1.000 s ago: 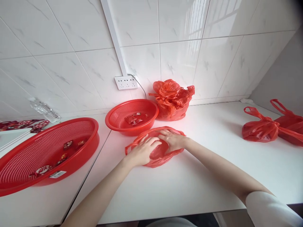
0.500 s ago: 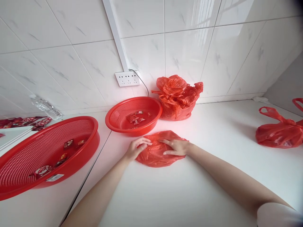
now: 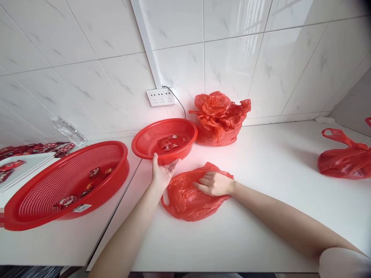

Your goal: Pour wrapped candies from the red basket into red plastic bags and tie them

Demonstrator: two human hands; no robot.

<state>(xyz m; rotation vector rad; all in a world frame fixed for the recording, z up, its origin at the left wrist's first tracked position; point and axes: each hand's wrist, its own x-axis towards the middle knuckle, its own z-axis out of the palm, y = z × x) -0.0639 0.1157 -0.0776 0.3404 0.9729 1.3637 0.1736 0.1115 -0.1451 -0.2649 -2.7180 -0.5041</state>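
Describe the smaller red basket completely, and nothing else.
The smaller red basket is round and open-topped, seemingly plastic, with a smooth, broad rim and many small holes in its wall. It stands upright on the white tabletop, near the tiled wall. A few small red-wrapped packets lie in it. The bundle of red bags sits right beside it. The left hand, open, has its thumb at the near rim.
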